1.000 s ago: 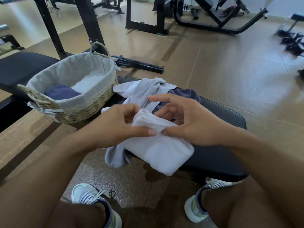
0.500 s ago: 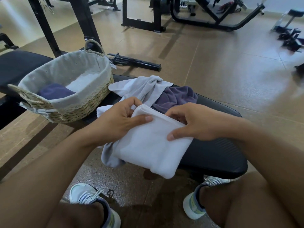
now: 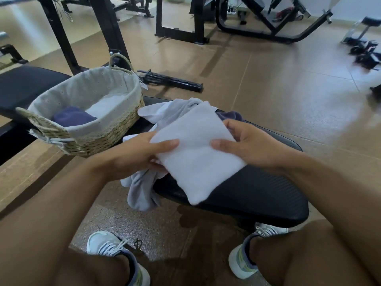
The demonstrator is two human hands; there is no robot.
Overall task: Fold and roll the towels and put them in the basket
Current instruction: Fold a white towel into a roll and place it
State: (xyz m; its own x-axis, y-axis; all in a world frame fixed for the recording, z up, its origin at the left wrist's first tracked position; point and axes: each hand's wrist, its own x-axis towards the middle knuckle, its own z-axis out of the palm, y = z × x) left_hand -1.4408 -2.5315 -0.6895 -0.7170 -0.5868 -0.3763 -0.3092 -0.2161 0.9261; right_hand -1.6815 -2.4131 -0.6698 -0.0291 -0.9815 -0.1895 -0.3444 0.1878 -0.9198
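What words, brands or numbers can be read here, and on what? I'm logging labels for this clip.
None can be read.
The small tag hanging at the wicker basket rim: too small and blurred to read.
The sneakers, the white towel and the gym bench: no lettering visible.

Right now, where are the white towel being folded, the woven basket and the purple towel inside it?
white towel (image 3: pixel 198 159), head view, middle of its folded face.
woven basket (image 3: pixel 115 131), head view, braided side wall.
purple towel (image 3: pixel 72 118), head view, its visible top.
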